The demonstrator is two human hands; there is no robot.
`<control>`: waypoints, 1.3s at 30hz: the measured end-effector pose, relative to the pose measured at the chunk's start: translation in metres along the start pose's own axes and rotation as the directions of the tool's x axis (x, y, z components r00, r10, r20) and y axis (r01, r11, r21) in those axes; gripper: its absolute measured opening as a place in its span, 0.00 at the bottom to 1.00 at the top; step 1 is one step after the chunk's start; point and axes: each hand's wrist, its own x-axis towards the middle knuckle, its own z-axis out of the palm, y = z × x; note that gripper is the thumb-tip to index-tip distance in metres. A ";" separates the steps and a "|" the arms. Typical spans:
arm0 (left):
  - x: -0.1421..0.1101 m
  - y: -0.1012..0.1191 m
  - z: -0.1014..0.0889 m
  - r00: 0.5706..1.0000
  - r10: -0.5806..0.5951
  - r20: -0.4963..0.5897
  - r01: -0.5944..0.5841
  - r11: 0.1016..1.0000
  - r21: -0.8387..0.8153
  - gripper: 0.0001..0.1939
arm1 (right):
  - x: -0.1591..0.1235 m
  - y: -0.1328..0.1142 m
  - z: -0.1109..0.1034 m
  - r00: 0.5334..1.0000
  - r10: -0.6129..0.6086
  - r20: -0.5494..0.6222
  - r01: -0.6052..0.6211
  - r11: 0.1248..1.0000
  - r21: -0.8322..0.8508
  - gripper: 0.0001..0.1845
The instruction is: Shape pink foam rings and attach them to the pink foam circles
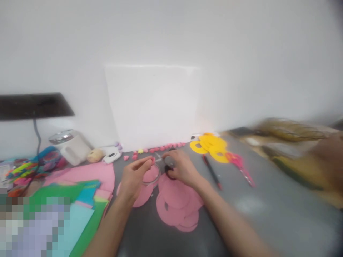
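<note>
My left hand (135, 176) is closed in a pinch on a small pink piece (153, 160), partly hidden by the fingertips. Just below it lies a clear round ring (158, 175) over a pink paper disc (150, 174). To the right, my right hand (182, 166) is closed around black-handled scissors (169, 172), whose short blades point toward the left hand; motion blurs them. Overlapping pink paper circles (177, 210) lie on the grey table under my right wrist. Several small pink pieces (166, 146) form a row along the wall behind both hands.
At right lie yellow paper rings (214, 144), a black pen (212, 172) and pink scissors (242, 169). Coloured paper sheets (80, 207), a white device (72, 146) and bright craft bits (25, 171) crowd the left. A white board (154, 107) leans against the wall.
</note>
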 end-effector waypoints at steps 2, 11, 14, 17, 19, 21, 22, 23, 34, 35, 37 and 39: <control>0.000 0.004 0.000 1.000 -0.004 0.023 0.005 0.998 -0.058 0.14 | 0.001 0.002 -0.004 0.998 0.065 0.024 -0.064 0.998 -0.027 0.25; -0.004 0.015 -0.001 0.971 -0.077 0.227 0.132 0.963 -0.236 0.11 | -0.003 0.020 -0.005 0.988 0.071 0.137 -0.043 0.979 -0.197 0.23; -0.006 0.015 0.001 0.967 -0.078 0.241 0.135 0.964 -0.229 0.11 | -0.006 0.019 -0.006 0.984 -0.032 0.173 0.056 0.989 -0.139 0.27; -0.006 0.014 0.002 0.973 -0.060 0.221 0.105 0.974 -0.201 0.12 | -0.005 0.013 -0.008 0.982 0.047 0.184 -0.013 0.983 -0.183 0.20; -0.006 0.012 0.002 0.981 -0.030 0.190 0.059 0.987 -0.149 0.13 | -0.003 0.010 -0.009 0.981 0.113 0.156 -0.072 0.966 -0.248 0.12; -0.006 0.009 0.002 0.986 0.003 0.166 0.008 0.998 -0.066 0.14 | -0.001 0.008 -0.008 0.988 0.116 0.103 -0.082 0.954 -0.288 0.09; -0.005 0.008 0.002 0.986 0.018 0.163 -0.015 1.000 -0.023 0.15 | 0.000 0.008 -0.007 0.992 0.110 0.069 -0.084 0.951 -0.299 0.09; -0.005 0.006 0.001 0.986 0.031 0.164 -0.034 0.999 0.013 0.15 | 0.001 0.008 -0.007 0.993 0.111 0.036 -0.096 0.950 -0.296 0.09; -0.011 0.009 0.004 0.974 0.060 0.217 -0.103 0.976 0.191 0.15 | 0.003 -0.006 -0.010 0.950 0.221 0.221 -0.312 0.629 0.712 0.16; -0.012 0.009 0.004 0.972 0.061 0.225 -0.109 0.973 0.204 0.14 | 0.002 -0.007 -0.010 0.943 0.236 0.233 -0.330 0.606 0.724 0.16; -0.013 0.010 0.005 0.972 0.059 0.227 -0.114 0.965 0.238 0.13 | 0.002 -0.006 -0.010 0.939 0.249 0.237 -0.341 0.591 0.731 0.16; -0.014 0.010 0.005 0.975 0.052 0.217 -0.113 0.954 0.279 0.13 | 0.002 -0.005 -0.009 0.948 0.233 0.219 -0.317 0.611 0.725 0.16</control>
